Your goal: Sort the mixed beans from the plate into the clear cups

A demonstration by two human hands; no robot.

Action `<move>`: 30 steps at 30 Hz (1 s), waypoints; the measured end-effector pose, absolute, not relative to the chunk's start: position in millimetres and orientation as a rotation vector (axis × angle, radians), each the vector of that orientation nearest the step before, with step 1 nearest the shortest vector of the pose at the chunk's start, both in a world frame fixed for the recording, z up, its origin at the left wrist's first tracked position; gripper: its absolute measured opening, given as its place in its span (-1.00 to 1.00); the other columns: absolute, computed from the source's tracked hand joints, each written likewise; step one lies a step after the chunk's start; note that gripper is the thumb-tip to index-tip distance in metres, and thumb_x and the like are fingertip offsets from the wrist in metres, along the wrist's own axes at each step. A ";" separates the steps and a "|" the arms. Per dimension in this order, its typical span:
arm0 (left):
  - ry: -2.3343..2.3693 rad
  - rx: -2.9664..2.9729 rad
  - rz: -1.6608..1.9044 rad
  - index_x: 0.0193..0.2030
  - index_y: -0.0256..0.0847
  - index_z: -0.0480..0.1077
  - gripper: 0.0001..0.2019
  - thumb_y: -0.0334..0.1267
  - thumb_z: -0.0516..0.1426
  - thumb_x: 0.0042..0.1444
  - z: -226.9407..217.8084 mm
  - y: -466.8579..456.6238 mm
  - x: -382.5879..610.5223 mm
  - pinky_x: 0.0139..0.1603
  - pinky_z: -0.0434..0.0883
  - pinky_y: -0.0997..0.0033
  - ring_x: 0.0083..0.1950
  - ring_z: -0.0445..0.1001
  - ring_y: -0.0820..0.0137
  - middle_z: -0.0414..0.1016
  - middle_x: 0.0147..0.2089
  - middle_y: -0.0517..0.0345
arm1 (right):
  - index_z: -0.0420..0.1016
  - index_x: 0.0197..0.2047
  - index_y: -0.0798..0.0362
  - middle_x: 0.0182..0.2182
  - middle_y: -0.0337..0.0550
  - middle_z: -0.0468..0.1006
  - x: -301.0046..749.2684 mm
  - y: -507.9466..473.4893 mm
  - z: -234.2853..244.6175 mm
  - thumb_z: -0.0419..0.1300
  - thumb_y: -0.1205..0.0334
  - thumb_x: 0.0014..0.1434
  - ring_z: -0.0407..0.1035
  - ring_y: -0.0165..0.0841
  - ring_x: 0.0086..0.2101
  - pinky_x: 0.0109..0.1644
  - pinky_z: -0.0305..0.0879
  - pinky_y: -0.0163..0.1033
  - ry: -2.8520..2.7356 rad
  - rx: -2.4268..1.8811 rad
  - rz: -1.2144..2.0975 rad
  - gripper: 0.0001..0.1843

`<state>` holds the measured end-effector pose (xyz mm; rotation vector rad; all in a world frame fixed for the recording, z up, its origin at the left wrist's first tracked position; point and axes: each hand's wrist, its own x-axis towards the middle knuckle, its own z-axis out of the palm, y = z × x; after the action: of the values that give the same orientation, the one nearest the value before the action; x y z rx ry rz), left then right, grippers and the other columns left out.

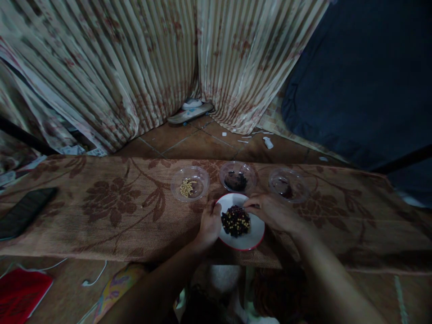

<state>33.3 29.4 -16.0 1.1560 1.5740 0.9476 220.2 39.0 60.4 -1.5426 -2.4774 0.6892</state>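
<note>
A white plate (pixel 258 234) with a red rim holds a mixed heap of dark and yellow beans (pixel 235 221). My left hand (pixel 209 223) grips the plate's left rim, thumb over the edge. Above the plate's upper right, my right hand (pixel 266 210) has its fingers pinched together at the heap's edge; what they hold is too small to make out. Behind the plate stand three clear plastic bowls: the left bowl (pixel 201 184) with yellow beans (pixel 186 187), the middle bowl (pixel 248 170) with black ones (pixel 238 181), and the right bowl (pixel 299 183) with a few dark reddish ones (pixel 286 192).
A patterned brown cloth (pixel 148 220) covers the long narrow table. A dark phone (pixel 27 211) lies at its left end. Beyond are a skateboard (pixel 191 114), striped curtains (pixel 162 54) and small white litter (pixel 267 142) on the tiled floor. A red item (pixel 25 294) lies lower left.
</note>
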 end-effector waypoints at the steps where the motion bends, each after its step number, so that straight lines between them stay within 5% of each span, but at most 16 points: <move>1: 1.583 1.148 0.946 -0.18 -0.23 0.42 -0.74 -0.24 -0.03 0.09 -16.0 29.5 33.5 0.05 0.29 0.34 -0.07 0.43 0.34 0.52 -0.13 0.05 | 0.56 -0.32 -0.08 -0.32 -0.24 0.57 219.9 39.1 60.8 0.06 0.21 0.15 0.40 -0.36 -0.35 -0.28 0.21 -0.29 -2.483 -1.539 0.690 -0.77; 20: 1.581 1.119 0.959 -0.18 -0.24 0.43 -0.72 -0.21 -0.02 0.08 -18.9 28.9 33.6 0.08 0.28 0.30 -0.03 0.42 0.30 0.52 -0.10 0.01 | 0.57 -0.29 -0.01 -0.29 -0.19 0.59 236.0 42.9 66.0 0.11 0.14 0.13 0.44 -0.32 -0.31 -0.24 0.29 -0.28 -2.187 -1.482 0.836 -0.78; 30: 1.598 1.127 0.971 -0.15 -0.27 0.44 -0.72 -0.24 0.01 0.07 -19.4 29.9 33.1 0.12 0.26 0.27 -0.01 0.43 0.28 0.52 -0.07 -0.01 | 0.59 -0.27 0.01 -0.37 -0.15 0.61 242.5 52.2 62.1 0.14 0.12 0.08 0.46 -0.31 -0.40 -0.33 0.32 -0.28 -1.768 -1.679 0.184 -0.76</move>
<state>33.1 29.9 -19.4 1.1268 1.5984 0.9707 242.5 52.2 62.1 -1.6792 -1.7681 0.1837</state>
